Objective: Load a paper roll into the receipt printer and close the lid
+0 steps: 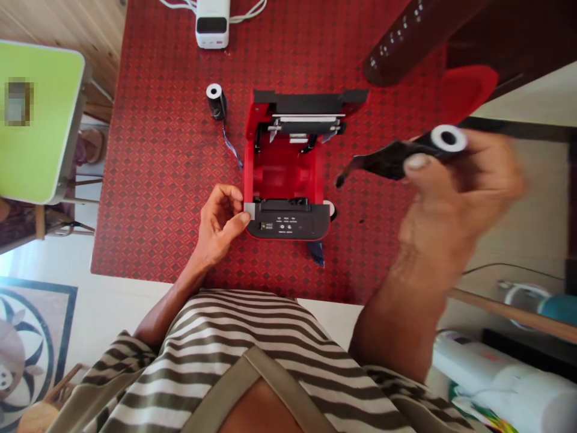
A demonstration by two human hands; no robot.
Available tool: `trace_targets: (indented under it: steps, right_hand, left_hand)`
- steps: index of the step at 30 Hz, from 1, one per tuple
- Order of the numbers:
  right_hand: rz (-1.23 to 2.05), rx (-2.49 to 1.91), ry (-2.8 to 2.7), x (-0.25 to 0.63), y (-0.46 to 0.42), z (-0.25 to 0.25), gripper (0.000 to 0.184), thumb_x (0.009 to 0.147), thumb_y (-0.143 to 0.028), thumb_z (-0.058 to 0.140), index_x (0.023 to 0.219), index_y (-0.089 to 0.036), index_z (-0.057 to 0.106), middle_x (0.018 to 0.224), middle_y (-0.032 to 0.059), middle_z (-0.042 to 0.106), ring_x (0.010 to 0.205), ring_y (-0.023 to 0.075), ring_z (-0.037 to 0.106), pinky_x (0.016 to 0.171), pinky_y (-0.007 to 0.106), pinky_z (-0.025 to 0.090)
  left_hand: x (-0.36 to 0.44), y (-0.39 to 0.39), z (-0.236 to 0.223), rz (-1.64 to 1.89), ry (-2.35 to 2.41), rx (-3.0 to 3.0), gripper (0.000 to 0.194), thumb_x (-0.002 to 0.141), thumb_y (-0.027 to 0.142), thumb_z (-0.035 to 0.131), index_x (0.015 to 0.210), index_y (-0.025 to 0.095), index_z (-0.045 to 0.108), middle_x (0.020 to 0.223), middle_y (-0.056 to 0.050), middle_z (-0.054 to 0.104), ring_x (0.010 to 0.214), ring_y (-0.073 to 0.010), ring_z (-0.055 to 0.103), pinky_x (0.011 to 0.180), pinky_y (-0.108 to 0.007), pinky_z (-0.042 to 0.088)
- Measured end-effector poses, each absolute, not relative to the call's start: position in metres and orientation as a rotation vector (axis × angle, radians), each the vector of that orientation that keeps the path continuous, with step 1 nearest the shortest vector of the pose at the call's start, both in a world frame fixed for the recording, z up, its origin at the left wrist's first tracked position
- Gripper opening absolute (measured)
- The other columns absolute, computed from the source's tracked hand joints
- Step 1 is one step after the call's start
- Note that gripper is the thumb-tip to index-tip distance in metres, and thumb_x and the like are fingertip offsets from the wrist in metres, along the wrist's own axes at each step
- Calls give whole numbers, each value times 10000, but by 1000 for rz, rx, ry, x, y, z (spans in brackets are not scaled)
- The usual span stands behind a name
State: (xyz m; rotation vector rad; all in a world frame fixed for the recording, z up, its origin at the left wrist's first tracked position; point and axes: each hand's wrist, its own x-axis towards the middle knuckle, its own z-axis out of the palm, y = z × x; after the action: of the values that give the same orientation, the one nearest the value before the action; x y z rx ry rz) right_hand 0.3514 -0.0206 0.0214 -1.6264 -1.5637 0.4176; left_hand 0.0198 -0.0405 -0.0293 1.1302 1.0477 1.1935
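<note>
A red and black label printer point(288, 221) stands on the table with its lid raised, so its red inner bay shows. My left hand point(220, 222) grips the printer's front left corner between thumb and fingers. Up to the right of the printer, my right hand point(469, 174) is closed around a black ribbon roll point(424, 147) with a white core. The loose end of that ribbon hangs out toward the printer. Another black ribbon roll point(216, 103) stands behind and left of the printer, its dark strip trailing to the printer's side. A white round end point(331, 210) peeks out at the printer's right, mostly hidden.
The table has a red patterned cover point(171, 150). A white power bank point(211, 27) with white cables lies at the back. A dark cylinder point(396, 54) leans in at back right. A green table point(40, 156) stands to the left.
</note>
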Motion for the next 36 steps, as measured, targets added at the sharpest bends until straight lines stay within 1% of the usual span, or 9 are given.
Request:
trace_targets:
  steps: [5,8,13,18,23,27,29,31,36]
  right_hand:
    - [405,-1612,-1354,340,-4,-40,441,1063,-651,856,1392,-360,815,1268,73,904,1165,349,896,978,591,778]
    - [395,-1598,-1301,336,-2,-64,436,1027,-703,831,1259,-336,786,1148,58,907,1046,322,891,952,576,772]
    - [411,-1571,-1346,337,-4,-85,423,970,-572,860,1305,-317,821,1163,90,943,999,334,902,914,567,770]
    - [484,-1600,-1413,342,-6,-85,411,984,-469,875,1360,-314,817,1259,97,958,1091,356,922,979,605,791]
    - [630,-1604,-1329,353,-37,-60,577,993,-379,946,1550,-366,799,1475,99,933,1302,352,925,1097,592,800]
    - [734,-1693,-1350,359,-80,-36,413,1035,-361,900,1446,-396,892,1368,74,962,1128,317,928,1070,584,793]
    - [841,-1697,-1403,354,-93,-32,462,1019,-378,910,1480,-394,902,1398,61,965,1083,305,922,1077,591,791]
    - [868,-1676,-1427,343,-95,-36,519,1023,-420,924,1540,-383,889,1465,65,956,1113,307,924,1087,588,793]
    - [757,-1682,-1479,329,-84,-49,281,1114,-511,880,1344,-353,912,1248,59,964,1069,318,916,1007,559,792]
  left_hand:
    - [18,-39,-26,1200,1043,1162,673,932,827,1067,1118,287,709,946,17,637,787,-176,539,715,-329,500]
    - [18,-39,-24,1221,1039,1183,654,948,821,1059,1108,287,718,929,24,622,769,-168,534,692,-316,493]
    - [19,-39,-25,1214,1078,1164,677,896,833,1079,1090,286,731,893,30,628,751,-163,527,673,-307,472]
    - [18,-39,-30,1241,1042,1181,635,939,810,1075,1116,284,767,906,24,647,755,-161,547,668,-299,479]
    - [17,-39,-31,1296,934,1208,529,1021,714,1079,1144,275,810,918,26,652,756,-145,555,676,-266,492]
    - [17,-40,-32,1294,952,1198,505,1027,698,1062,1158,275,818,924,17,675,759,-151,572,677,-270,505]
    - [18,-40,-33,1299,970,1188,509,1010,697,1061,1155,276,815,915,18,676,750,-150,570,663,-269,493]
    - [18,-39,-34,1291,997,1179,552,980,732,1066,1140,275,799,908,19,673,744,-152,563,656,-273,482]
    - [17,-40,-33,1258,1000,1193,627,964,794,1074,1140,272,774,925,13,684,770,-163,572,693,-294,499]
